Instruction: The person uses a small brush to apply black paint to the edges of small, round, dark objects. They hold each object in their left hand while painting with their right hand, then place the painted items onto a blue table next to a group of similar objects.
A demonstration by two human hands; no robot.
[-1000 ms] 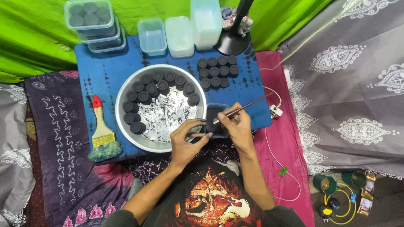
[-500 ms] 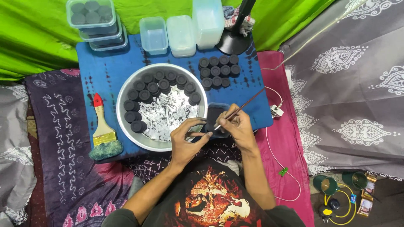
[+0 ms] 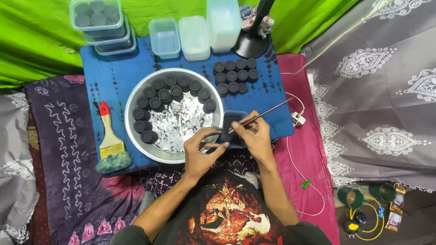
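Left hand [image 3: 200, 152] at lower centre of the frame, grip pinching a small black disc [image 3: 224, 136] between thumb and fingertips, just over the near rim of a small dark-filled plastic tub [image 3: 237, 117]. Right hand [image 3: 256, 136] just beside it, grip pressed together around a thin reddish stick [image 3: 265, 114], tip of the stick touching the disc, far end slanting toward the upper right. Both hands close together, over the near edge of the blue worktop [image 3: 109, 79].

Left of the hands, a round metal pan [image 3: 136, 145] with a smeared silvery floor; black discs [image 3: 172, 86] in an arc along its far and left sides, some stacked. Above the hands, a tidy block of more black discs [image 3: 234, 75] laid flat on the worktop. Along the far edge: a stack of clear tubs with dark discs inside [image 3: 97, 16] at upper left, two empty clear tubs [image 3: 179, 36] beside them, a taller stack of clear tubs [image 3: 223, 22], and a black lamp base [image 3: 252, 45]. At left, a paintbrush [image 3: 110, 140] with a red-tipped handle and dark bristles, lying on the worktop's edge. A white cable [image 3: 297, 168] trailing across the pink cloth at right.
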